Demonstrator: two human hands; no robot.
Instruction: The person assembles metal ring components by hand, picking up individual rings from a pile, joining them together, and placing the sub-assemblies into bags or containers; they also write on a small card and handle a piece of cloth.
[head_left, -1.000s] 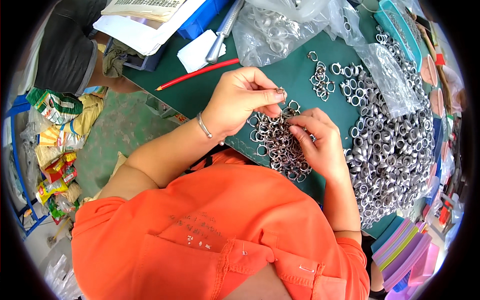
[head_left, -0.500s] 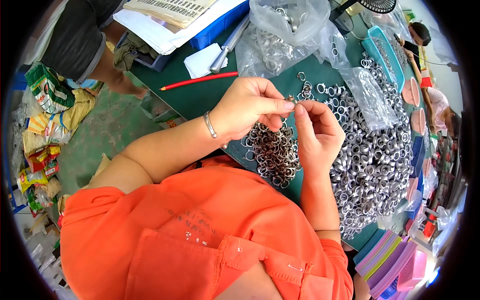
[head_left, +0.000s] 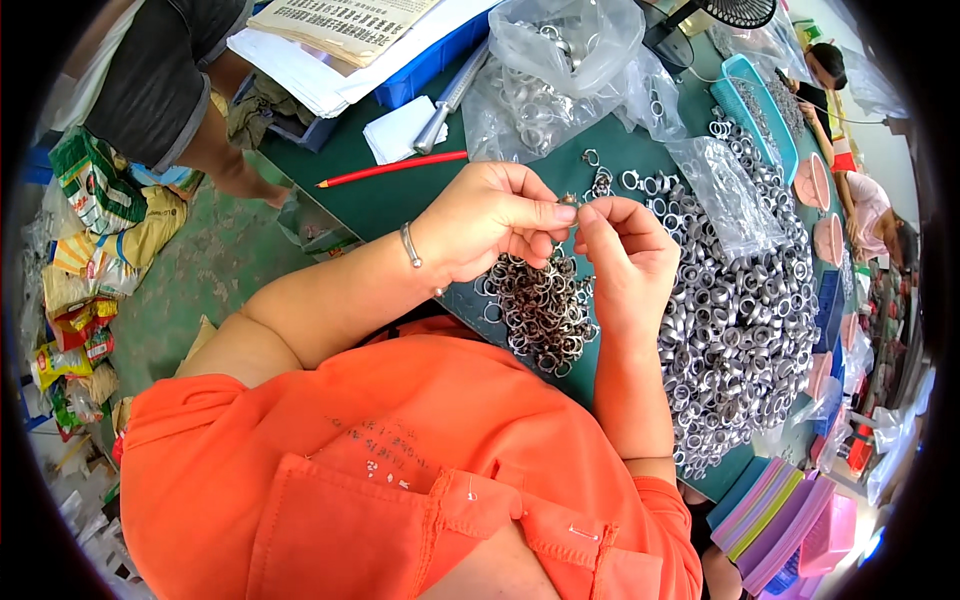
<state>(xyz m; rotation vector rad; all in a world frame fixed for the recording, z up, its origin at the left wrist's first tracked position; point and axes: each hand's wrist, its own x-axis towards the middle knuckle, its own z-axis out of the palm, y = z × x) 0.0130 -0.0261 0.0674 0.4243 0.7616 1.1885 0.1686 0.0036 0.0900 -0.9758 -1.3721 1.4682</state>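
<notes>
My left hand (head_left: 492, 222) and my right hand (head_left: 632, 258) meet fingertip to fingertip above the green table (head_left: 372, 208). Thumb and forefinger of each pinch one small metal ring (head_left: 569, 199), its brownish top poking up between them. Fingers hide most of its band. Just below the hands lies a heap of brown-tinted rings (head_left: 545, 318). A far larger heap of grey metal rings (head_left: 735, 320) spreads to the right of my right hand, and a few loose rings (head_left: 598, 182) sit just beyond the fingertips.
Beyond my left hand lie a red pencil (head_left: 390, 169), a tapered metal ring stick (head_left: 452, 98) and white paper slips (head_left: 400, 130). A clear bag of rings (head_left: 545, 90) stands at the back. An empty plastic bag (head_left: 728, 195) covers part of the grey heap. A person's legs (head_left: 225, 150) are at left.
Both hands have shifted slightly left in the picture, along with the table and heaps, as the view turns a little. The pinch on the ring stays much the same.
</notes>
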